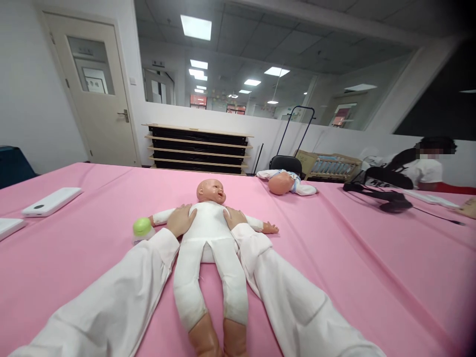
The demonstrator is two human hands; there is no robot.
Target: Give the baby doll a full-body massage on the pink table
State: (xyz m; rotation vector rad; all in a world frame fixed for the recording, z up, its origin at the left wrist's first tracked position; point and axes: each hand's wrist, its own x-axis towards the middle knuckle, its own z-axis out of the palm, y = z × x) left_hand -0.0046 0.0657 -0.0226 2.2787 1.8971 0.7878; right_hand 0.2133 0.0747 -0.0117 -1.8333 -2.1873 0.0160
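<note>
A baby doll (210, 223) with a white cloth body lies on its back on the pink table cover (316, 238), head away from me and arms spread. My left hand (181, 219) rests on the doll's side near its shoulder, fingers stretched out. On the other side of the chest, my right hand (234, 217) lies with its fingers extended against the body. Both hands touch the doll without gripping it. Beside the doll's hand at left stands a small container with a green lid (142, 226), partly hidden behind my sleeve.
Another doll (281, 183) lies at the far edge. White boxy devices (52, 202) sit at left. A black strap-like item with a cable (379, 197) lies at right. Beyond are a shelf stack (199, 148), a wooden crib (330, 166) and a seated person (427, 166).
</note>
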